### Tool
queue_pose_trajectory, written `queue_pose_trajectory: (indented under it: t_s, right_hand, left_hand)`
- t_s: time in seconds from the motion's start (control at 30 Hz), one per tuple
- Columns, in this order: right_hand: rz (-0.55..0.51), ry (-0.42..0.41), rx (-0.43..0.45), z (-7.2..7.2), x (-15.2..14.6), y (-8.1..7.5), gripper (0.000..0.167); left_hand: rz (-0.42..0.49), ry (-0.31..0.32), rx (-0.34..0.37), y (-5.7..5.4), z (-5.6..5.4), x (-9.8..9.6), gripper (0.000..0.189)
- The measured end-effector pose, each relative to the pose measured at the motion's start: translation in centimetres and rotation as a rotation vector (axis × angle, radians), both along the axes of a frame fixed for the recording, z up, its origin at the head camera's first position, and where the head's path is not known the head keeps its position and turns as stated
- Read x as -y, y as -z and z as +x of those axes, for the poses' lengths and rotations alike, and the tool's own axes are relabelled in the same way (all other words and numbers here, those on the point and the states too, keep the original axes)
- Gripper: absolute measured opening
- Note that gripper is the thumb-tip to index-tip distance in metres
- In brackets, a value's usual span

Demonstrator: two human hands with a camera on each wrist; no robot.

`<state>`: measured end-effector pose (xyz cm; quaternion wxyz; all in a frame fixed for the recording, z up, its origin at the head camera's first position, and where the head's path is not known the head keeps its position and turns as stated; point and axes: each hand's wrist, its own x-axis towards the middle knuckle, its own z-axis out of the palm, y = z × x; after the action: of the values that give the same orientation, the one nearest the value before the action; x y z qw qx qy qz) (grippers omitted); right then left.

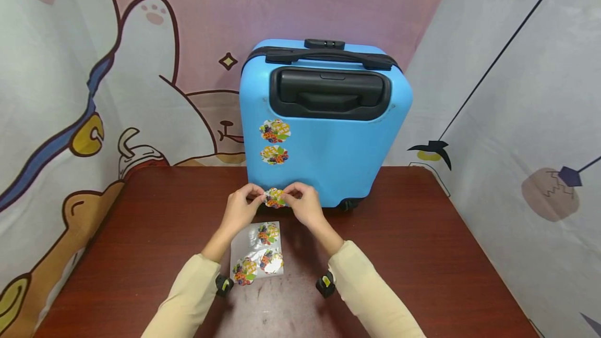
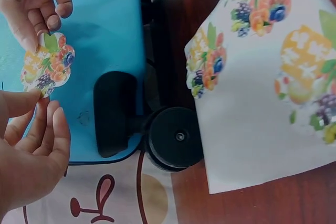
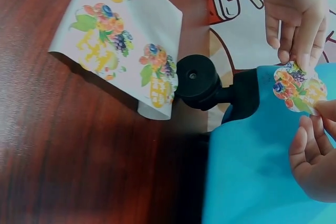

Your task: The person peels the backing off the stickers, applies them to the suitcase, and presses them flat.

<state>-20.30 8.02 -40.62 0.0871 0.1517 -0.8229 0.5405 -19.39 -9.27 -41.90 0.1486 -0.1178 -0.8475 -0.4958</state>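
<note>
In the head view, a person's left hand (image 1: 239, 208) and right hand (image 1: 307, 206) pinched opposite edges of a fruit sticker (image 1: 274, 198), thumbs and fingers closed on it. It was in front of the lower left part of an upright blue suitcase (image 1: 328, 155); whether they touched could not be told. Above it, two matching stickers (image 1: 275, 131) sat one over the other on the suitcase. A sticker sheet (image 1: 241, 246) lay on the brown table (image 1: 413, 254).

The left wrist view showed both pinches and a black wheel (image 2: 176, 137) near the sheet.

The right wrist view showed the sticker's printed face between the fingertips (image 3: 303, 59).
</note>
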Motion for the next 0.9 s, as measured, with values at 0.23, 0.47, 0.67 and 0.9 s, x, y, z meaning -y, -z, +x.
queue_pose_trajectory:
  t_s: [0.23,0.47,0.67,0.9]
  right_hand:
    - [-0.005,0.072,-0.003,-0.4,0.3,-0.8,0.005]
    - [0.010,0.110,-0.041,-0.7,0.5,-1.1,0.005]
    - [0.032,0.162,-0.096,-0.8,0.8,-1.2,0.005]
    - [0.051,0.219,-0.155,-0.9,1.2,-1.4,0.005]
  left_hand:
    - [0.001,-0.024,-0.044,-0.8,-0.6,-0.3,0.004]
    - [0.009,-0.051,-0.059,-1.4,-1.0,-0.5,0.004]
    - [-0.002,-0.078,-0.095,-1.9,-1.2,-0.8,0.004]
    - [-0.028,-0.116,-0.194,-2.2,-1.4,-1.1,0.005]
